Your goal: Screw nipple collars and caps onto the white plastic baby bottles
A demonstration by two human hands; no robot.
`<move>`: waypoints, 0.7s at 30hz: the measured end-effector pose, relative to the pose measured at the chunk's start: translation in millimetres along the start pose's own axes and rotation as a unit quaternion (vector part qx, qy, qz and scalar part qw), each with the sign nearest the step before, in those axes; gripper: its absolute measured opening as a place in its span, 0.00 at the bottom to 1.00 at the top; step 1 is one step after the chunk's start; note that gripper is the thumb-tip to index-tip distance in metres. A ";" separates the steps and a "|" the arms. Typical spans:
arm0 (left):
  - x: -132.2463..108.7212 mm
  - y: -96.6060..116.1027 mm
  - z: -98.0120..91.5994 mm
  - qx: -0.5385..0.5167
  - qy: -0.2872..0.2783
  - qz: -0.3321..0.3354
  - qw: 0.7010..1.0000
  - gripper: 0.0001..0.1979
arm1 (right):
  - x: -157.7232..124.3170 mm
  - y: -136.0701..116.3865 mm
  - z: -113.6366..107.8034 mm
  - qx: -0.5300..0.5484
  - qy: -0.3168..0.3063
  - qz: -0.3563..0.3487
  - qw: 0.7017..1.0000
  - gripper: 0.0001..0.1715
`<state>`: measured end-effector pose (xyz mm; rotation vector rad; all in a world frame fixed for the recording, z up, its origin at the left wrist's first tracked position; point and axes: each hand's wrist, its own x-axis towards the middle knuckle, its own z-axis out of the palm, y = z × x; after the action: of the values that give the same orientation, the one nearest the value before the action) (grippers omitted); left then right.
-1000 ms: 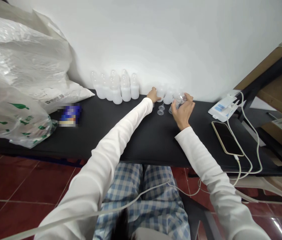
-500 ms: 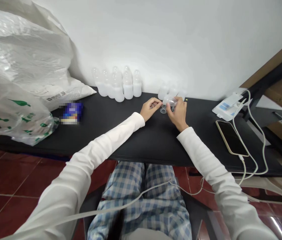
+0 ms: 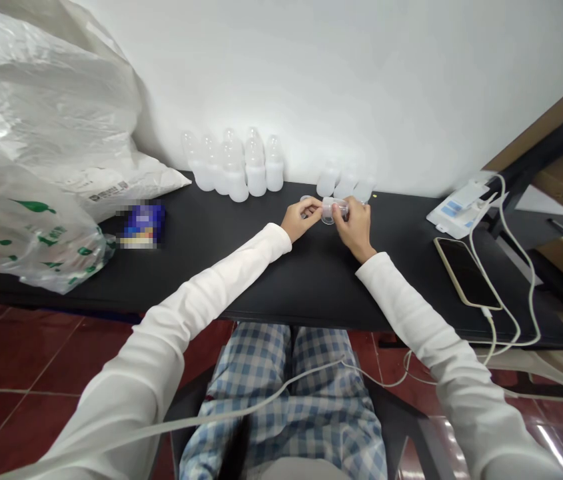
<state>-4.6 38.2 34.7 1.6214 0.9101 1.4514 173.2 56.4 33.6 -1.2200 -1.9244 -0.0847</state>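
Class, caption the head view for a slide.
Right hand grips a clear plastic cylinder beside the left hand; clear-topped white bottles stand behind on a black table.

A long black table (image 3: 201,233) carries everything, its surface matte and its front edge straight. Across its back left corner slumps a large white plastic sack (image 3: 71,120), and a clear bag with green print (image 3: 36,233) bulges over the left end, a blue packet (image 3: 145,223) just beside it. White bottles with clear domed caps (image 3: 256,177) cluster upright along the back edge, left of its middle; translucent white bottles (image 3: 344,181) stand farther right along that edge. Toward the right end lie a white flat case (image 3: 456,210) and a phone (image 3: 468,273) with its cable plugged in.
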 end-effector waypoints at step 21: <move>11.8 -5.1 -8.6 -0.033 0.010 -0.074 0.997 0.04 | 6.4 -4.3 -9.6 0.247 -0.058 0.028 0.967 0.34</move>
<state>-12.1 51.7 36.0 1.4622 0.9639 1.3824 174.6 54.3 45.7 -0.9532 -1.8547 0.4796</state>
